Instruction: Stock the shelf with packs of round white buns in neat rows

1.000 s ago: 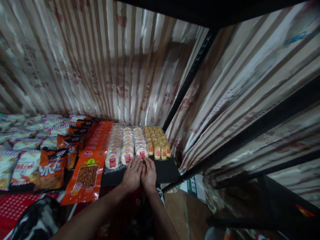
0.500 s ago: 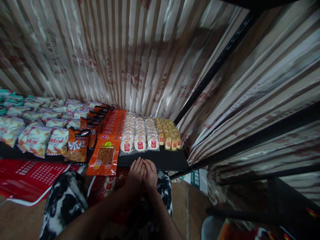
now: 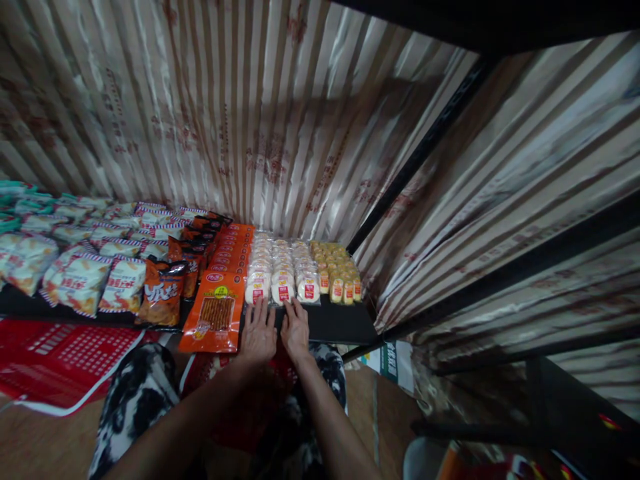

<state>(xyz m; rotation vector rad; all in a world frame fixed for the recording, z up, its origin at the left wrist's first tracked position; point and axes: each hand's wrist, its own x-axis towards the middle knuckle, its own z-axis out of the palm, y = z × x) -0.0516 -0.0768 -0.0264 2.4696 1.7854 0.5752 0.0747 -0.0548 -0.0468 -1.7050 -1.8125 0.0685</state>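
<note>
Rows of round white packaged snacks (image 3: 283,287) with red labels stand on a black shelf (image 3: 340,323). My left hand (image 3: 259,333) lies open at the shelf's front edge, fingertips at the front of the left row, just right of an orange packet (image 3: 214,313) of brown sticks. My right hand (image 3: 296,328) is open beside it, fingertips at the front of the middle and right rows. Neither hand holds anything. Small yellow packaged snacks (image 3: 337,288) stand to the right of the white rows.
White snack bags (image 3: 123,283) and orange-black bags (image 3: 161,293) fill the shelf's left side. Below are a red basket (image 3: 65,360) and a green-white package (image 3: 397,365). Black shelf bars (image 3: 425,150) and a striped sheet (image 3: 200,120) enclose the back and right.
My hands were together with fingers overlapping at the shelf edge. They have separated and reached forward to the white snacks, fingers now spread. The view has shifted slightly.
</note>
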